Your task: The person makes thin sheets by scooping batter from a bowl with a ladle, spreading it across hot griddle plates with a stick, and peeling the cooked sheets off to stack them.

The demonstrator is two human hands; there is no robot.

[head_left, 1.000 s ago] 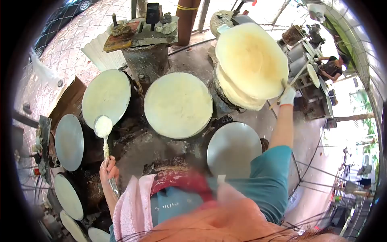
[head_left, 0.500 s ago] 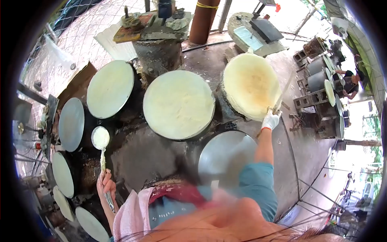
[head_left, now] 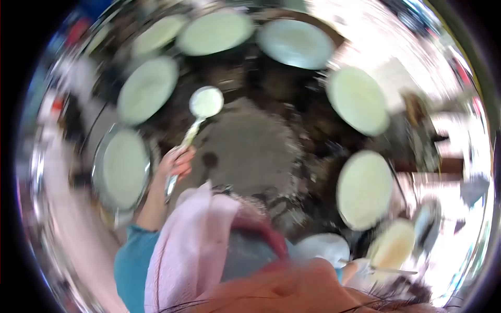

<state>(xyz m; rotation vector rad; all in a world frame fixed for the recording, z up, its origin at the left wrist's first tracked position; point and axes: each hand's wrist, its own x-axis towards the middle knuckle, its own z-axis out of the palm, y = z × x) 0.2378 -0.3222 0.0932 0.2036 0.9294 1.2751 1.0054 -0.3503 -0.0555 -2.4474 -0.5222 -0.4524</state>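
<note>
My left hand (head_left: 177, 163) is closed round the handle of a ladle (head_left: 206, 101), whose round bowl holds pale batter. Below and to the right, partly hidden behind my face, my right hand (head_left: 361, 268) in a white glove grips a long flat spatula (head_left: 399, 271). That hand is nearest a griddle with a browned, pale round sheet (head_left: 392, 244). A bare griddle (head_left: 323, 246) lies just left of it. The picture is smeared by motion, so the right fingers show poorly.
Round griddles ring me, several covered with pale sheets, such as the coated griddles at right (head_left: 364, 190), upper right (head_left: 358, 100) and left (head_left: 125, 168). A bluish bare griddle (head_left: 296, 44) stands at the top. Grey floor (head_left: 245, 148) lies in the middle.
My view has swung left, so the griddles have shifted to the right and the left-side ones show fully. Both hands keep their tools; my right hand now appears low at the frame's edge.
</note>
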